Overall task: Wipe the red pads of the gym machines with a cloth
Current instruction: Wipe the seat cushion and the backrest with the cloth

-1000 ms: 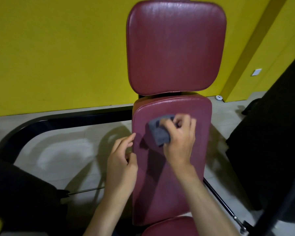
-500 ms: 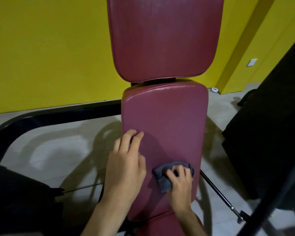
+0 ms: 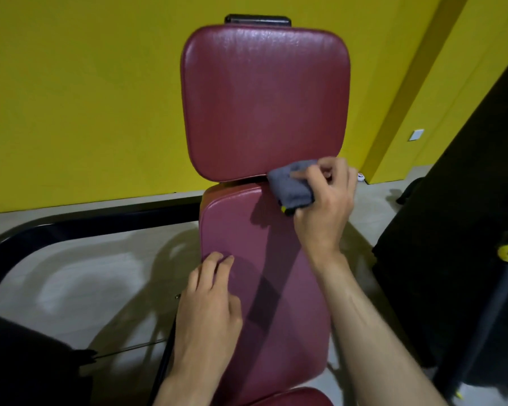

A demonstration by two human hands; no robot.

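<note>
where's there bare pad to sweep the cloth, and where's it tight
Bare: the whole upper pad above the cloth; the middle of the lower pad, between the left hand on its left edge and the right forearm. Tight: the seam between the pads, where the right hand grips the cloth.

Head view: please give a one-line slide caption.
Right hand grips a grey cloth at the top right of the lower red pad; left hand rests on its left edge.

Grey cloth [image 3: 291, 185] against red pad [image 3: 291, 347]
</note>
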